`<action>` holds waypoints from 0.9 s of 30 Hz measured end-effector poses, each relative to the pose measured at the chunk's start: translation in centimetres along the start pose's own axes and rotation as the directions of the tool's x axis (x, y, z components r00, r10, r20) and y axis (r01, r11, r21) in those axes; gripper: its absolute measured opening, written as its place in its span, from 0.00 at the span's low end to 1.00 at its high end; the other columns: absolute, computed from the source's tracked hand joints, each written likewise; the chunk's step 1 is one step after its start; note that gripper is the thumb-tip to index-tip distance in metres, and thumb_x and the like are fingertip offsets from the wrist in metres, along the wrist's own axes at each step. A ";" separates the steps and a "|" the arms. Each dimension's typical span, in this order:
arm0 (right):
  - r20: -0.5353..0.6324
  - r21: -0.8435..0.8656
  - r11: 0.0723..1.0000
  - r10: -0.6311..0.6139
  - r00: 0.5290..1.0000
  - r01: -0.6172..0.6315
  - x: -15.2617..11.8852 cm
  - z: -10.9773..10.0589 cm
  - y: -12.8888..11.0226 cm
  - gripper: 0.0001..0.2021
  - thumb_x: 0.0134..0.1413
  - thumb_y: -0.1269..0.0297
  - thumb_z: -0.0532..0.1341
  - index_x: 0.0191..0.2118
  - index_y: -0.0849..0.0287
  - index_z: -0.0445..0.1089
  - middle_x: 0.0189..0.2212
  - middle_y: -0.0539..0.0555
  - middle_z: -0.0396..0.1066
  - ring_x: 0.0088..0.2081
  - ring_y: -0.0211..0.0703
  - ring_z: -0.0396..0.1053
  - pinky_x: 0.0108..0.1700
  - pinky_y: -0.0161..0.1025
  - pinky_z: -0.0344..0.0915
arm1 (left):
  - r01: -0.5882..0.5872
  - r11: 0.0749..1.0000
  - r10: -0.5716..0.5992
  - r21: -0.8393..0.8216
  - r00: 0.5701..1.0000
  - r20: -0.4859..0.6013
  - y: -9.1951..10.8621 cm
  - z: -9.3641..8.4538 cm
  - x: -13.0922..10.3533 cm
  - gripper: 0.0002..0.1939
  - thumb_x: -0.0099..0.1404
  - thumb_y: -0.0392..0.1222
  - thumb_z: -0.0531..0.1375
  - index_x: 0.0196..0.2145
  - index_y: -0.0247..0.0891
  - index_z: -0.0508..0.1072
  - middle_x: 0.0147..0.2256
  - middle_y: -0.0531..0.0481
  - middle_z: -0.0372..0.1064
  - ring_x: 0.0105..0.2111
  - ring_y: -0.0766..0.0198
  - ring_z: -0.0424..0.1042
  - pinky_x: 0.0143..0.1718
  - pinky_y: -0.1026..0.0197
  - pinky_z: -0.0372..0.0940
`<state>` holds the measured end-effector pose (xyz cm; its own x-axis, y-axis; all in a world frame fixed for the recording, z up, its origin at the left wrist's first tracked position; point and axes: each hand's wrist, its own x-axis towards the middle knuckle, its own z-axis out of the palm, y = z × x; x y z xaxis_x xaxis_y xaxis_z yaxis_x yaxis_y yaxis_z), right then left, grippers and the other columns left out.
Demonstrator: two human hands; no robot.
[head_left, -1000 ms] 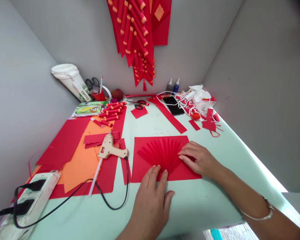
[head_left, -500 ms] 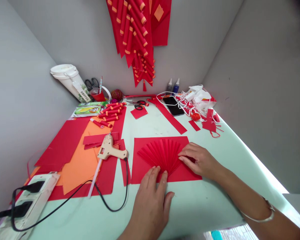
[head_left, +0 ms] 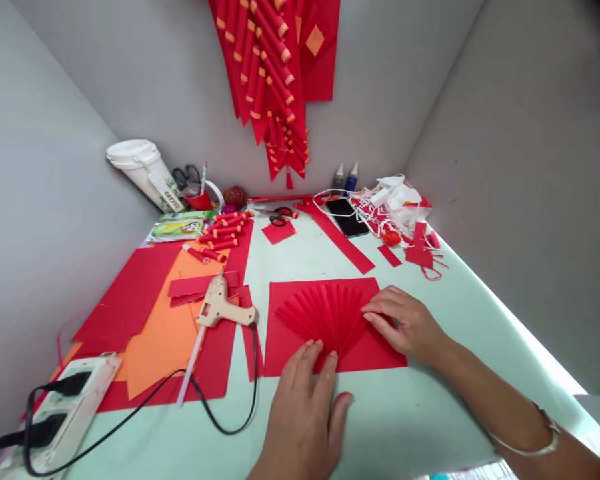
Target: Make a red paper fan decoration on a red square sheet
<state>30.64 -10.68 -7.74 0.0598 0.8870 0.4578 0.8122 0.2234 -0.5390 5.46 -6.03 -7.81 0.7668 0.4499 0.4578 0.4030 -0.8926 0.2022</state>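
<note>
A pleated red paper fan (head_left: 325,310) lies spread on a flat red paper sheet (head_left: 285,357) in front of me. My left hand (head_left: 305,407) rests near the fan's narrow lower end, fingers apart, with fingertips touching the paper there. At the fan's right edge, the thumb and fingers of my right hand (head_left: 403,323) are pinched together on the outermost pleat. The left fingers partly cover the fan's base.
To the left lie a cream glue gun (head_left: 223,307) with its black cord, orange paper (head_left: 155,353) and a power strip (head_left: 75,393). Farther back are small red paper rolls (head_left: 225,230), scissors (head_left: 280,217), a phone (head_left: 347,217) and a pile of scraps (head_left: 393,200).
The camera view has tilted up slightly. My right hand has moved a little to the right with the fan's edge; my left hand stays at its base.
</note>
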 end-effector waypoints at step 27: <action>0.072 -0.011 0.997 -0.081 0.994 0.082 2.0 -0.1 -3.2 0.09 0.60 0.71 0.60 0.45 0.54 0.71 0.35 0.54 0.73 0.38 0.45 0.67 0.41 0.44 0.67 | -0.225 0.949 0.176 -0.220 0.959 -0.222 0.3 0.0 0.2 0.14 0.70 0.40 0.49 0.42 0.31 0.72 0.29 0.46 0.72 0.27 0.60 0.70 0.27 0.58 0.66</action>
<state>28.24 -9.65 -5.03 -0.0478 0.8930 0.4476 0.8204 0.2907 -0.4923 5.70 -6.16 -7.62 0.6951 0.2678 0.6672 0.0996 -0.9549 0.2795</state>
